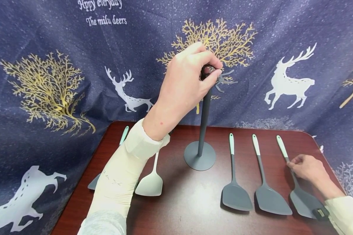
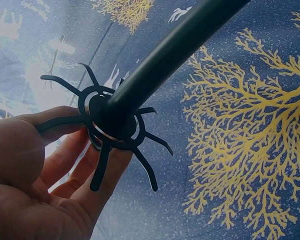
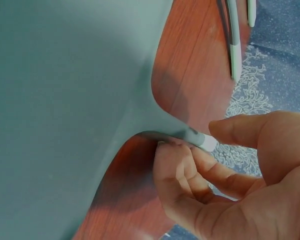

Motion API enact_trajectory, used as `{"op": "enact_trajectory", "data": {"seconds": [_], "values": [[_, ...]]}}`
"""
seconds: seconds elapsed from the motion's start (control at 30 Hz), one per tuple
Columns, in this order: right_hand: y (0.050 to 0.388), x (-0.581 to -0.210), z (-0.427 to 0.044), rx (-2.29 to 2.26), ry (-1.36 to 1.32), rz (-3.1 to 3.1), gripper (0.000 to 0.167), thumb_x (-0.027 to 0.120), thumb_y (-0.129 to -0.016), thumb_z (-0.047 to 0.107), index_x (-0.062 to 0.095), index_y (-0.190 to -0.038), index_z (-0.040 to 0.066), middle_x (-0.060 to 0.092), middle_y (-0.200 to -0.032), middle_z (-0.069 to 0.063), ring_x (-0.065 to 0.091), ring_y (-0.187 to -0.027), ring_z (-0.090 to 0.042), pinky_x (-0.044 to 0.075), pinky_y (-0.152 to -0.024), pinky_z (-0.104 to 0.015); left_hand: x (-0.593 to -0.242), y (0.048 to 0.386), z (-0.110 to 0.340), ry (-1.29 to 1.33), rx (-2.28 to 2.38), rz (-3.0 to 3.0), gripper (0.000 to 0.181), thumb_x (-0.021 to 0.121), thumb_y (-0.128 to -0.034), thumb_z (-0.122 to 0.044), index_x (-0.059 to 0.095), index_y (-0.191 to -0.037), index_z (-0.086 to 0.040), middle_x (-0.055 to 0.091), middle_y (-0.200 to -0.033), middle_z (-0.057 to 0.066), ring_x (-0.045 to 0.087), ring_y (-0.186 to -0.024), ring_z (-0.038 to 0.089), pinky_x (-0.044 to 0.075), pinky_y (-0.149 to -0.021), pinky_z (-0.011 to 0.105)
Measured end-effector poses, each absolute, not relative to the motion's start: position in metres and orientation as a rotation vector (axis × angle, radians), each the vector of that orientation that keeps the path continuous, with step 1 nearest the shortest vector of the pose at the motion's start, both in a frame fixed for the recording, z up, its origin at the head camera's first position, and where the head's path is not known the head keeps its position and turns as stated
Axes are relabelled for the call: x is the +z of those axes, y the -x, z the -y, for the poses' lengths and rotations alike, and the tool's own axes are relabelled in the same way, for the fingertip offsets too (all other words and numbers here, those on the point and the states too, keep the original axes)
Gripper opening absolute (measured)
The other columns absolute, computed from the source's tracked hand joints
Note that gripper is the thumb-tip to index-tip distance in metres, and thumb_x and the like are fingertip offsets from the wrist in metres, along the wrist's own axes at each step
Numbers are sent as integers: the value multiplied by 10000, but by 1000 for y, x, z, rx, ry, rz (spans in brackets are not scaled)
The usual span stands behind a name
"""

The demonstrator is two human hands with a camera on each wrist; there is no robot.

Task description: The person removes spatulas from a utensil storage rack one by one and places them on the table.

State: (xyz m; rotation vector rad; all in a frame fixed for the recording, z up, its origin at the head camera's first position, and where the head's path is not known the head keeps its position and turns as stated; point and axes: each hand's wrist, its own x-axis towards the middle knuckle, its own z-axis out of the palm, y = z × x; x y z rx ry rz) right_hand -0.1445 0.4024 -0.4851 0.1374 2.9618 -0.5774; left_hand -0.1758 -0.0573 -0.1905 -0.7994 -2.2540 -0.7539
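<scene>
My left hand (image 1: 189, 70) grips the top of a dark grey utensil stand (image 1: 205, 114). In the left wrist view the fingers surround a hook ring (image 2: 82, 112) with several curved prongs, set round the pole. On the table's right side, my right hand (image 1: 310, 169) pinches the handle of the rightmost grey spatula (image 1: 303, 199), just below its pale green grip. The spatula's broad blade fills much of the right wrist view, and thumb and fingers (image 3: 172, 172) lie on either side of its narrow neck.
Two more grey spatulas, a middle one (image 1: 272, 202) and a left one (image 1: 236, 197), lie beside the held one. Left of the stand's round base lie a cream spatula (image 1: 150, 186) and a grey spatula (image 1: 124, 135), partly hidden by my left arm. A printed cloth (image 1: 153, 26) hangs behind the table.
</scene>
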Motion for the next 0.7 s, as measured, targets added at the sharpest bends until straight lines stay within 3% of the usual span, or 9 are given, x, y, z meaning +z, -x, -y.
{"op": "enact_trajectory", "data": {"seconds": [0.4,0.7], "values": [[137,-482,-395,-622,-127,-3057,358,675,-1000,321,687,-956,-34,755,-852,-177,691,-831,-489,491,-630,-490,-192,175,58,796,-757,2257,86,753,-985,-190,828,-1013,-158,612,-919,1,559,-817,96,446,-750,244],[131,-478,-381,-658,-68,-3128,355,688,-996,282,678,-1057,-67,770,-883,-186,698,-887,-509,510,-692,-550,-191,175,57,790,-765,2250,86,744,-986,-168,826,-1005,-150,609,-920,7,547,-810,93,443,-740,243]]}}
